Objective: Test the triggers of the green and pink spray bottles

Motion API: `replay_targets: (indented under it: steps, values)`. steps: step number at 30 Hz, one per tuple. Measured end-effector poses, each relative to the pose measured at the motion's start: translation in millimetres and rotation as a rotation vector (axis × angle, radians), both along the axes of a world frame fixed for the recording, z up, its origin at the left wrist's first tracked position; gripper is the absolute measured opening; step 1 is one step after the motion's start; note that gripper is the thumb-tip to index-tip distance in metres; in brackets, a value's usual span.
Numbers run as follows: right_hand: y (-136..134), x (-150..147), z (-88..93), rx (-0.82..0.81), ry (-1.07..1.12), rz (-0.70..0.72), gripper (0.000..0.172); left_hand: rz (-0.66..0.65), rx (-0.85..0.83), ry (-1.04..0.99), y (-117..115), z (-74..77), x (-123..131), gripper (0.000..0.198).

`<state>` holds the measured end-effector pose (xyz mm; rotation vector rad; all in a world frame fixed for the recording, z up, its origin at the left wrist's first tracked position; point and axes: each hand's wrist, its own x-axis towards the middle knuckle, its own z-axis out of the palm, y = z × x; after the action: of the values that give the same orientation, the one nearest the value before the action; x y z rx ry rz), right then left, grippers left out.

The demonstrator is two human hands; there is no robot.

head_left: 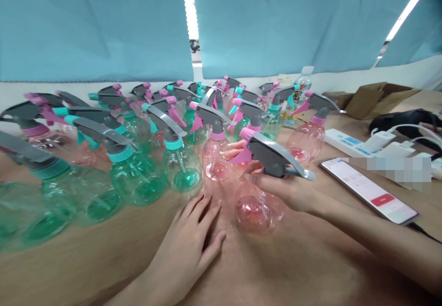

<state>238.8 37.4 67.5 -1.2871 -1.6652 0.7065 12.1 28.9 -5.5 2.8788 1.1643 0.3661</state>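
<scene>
My right hand (pixel 276 187) is wrapped around the neck of a pink spray bottle (pixel 257 211), just below its grey and pink trigger head (pixel 272 154). The bottle stands on the table in front of me, and its collar is hidden by my fingers. My left hand (pixel 195 234) lies on the table to the left of that bottle, fingers stretched out and holding nothing. Just beyond it are another pink spray bottle (pixel 217 161) and a green spray bottle (pixel 181 170) with a turquoise collar.
Rows of pink and green spray bottles fill the left and back of the table. At the right are a pink bottle (pixel 307 138), a phone (pixel 369 191), a white power strip (pixel 348 142) with plugs, and a cardboard box (pixel 376 101). Blue cloth (pixel 276 25) hangs behind.
</scene>
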Motion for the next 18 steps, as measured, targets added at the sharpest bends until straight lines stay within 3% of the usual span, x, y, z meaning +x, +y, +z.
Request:
replay_targets:
  steps: [10,18]
  values:
    - [-3.5,-1.3,13.0,0.023,0.017,0.049,0.008,-0.004,-0.003,0.004,0.4,1.8,0.8,0.046]
    - [-5.2,-1.3,18.6,0.04,-0.013,0.089,0.014,-0.011,0.005,-0.004,1.2,0.1,0.7,0.047]
